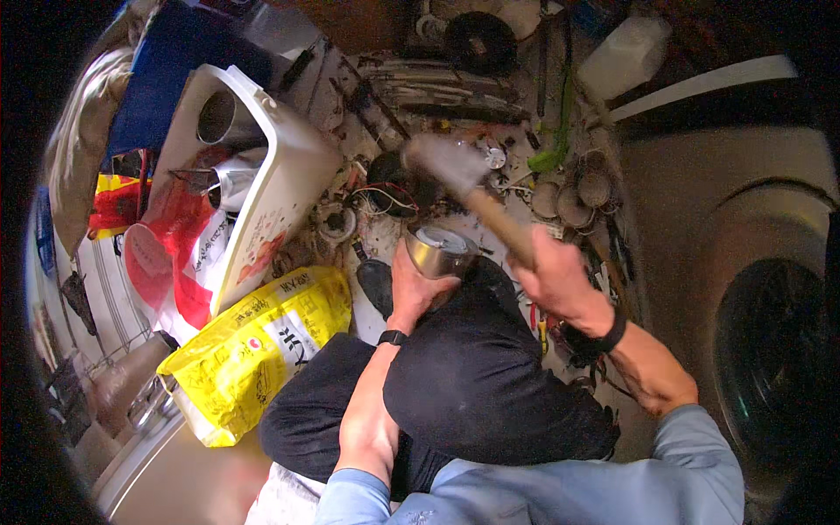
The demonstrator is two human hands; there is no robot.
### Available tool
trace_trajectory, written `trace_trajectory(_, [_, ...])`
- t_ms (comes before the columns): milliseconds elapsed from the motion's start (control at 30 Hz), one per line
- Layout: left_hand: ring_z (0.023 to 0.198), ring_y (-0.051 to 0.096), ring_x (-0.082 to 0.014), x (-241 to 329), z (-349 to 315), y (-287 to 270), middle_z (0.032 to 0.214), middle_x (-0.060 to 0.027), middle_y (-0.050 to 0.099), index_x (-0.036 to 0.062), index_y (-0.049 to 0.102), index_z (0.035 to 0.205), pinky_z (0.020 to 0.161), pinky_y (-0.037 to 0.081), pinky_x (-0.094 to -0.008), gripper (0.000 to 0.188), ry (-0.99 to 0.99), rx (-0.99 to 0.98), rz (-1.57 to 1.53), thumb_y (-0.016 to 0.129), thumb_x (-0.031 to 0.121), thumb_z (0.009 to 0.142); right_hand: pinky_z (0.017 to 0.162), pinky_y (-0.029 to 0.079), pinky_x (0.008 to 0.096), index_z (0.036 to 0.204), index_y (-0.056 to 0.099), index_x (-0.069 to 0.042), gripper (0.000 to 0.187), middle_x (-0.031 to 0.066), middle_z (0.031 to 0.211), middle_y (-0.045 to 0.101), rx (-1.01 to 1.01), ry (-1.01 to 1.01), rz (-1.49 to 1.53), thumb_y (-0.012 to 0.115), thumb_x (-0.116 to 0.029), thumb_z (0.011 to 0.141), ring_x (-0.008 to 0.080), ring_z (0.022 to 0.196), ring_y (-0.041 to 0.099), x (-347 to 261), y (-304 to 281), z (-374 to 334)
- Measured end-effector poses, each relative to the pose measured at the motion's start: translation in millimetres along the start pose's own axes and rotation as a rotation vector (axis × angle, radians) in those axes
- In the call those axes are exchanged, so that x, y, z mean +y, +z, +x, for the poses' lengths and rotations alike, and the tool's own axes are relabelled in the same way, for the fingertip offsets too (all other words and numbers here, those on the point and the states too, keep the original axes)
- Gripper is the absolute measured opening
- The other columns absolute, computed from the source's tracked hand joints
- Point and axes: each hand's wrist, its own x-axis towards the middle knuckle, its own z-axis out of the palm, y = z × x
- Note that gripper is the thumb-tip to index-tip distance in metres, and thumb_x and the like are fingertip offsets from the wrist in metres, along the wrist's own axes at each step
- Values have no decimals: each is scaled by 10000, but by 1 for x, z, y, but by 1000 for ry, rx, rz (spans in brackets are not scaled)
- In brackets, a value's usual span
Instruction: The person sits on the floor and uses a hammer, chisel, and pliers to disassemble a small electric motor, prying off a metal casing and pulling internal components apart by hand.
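White bin [302,166] at left, yellow bag [254,354] just below it in view. Left hand [411,284] grips a silver metal cylinder [430,256] by the knee. Right hand [564,276] closed round the wooden handle of what looks like a hammer [494,214]; head blurred, can't confirm type. Dark wheel [770,341] far right.

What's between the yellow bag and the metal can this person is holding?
In the head view, a dark shoe and the left hand lie between the yellow bag and the metal can.
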Motion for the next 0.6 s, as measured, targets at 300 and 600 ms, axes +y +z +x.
trace_trajectory(300, [1301,511,-434,20,14,4,1382,-268,531,-50,371,1459,1116,416,-480,1171,65,-54,-56,981,317,528,657,503,563,1119,497,6,354,287,804,622,-349,222,-159,701,-114,856,520,775,639,78,51,-45])
trace_trajectory(600, [1264,535,-441,33,14,5,1341,-240,574,8,445,1408,1072,441,-474,1037,17,-36,-65,952,289,550,639,493,587,1045,429,-4,322,281,837,653,-283,240,-126,680,-92,863,506,756,651,49,46,-48])
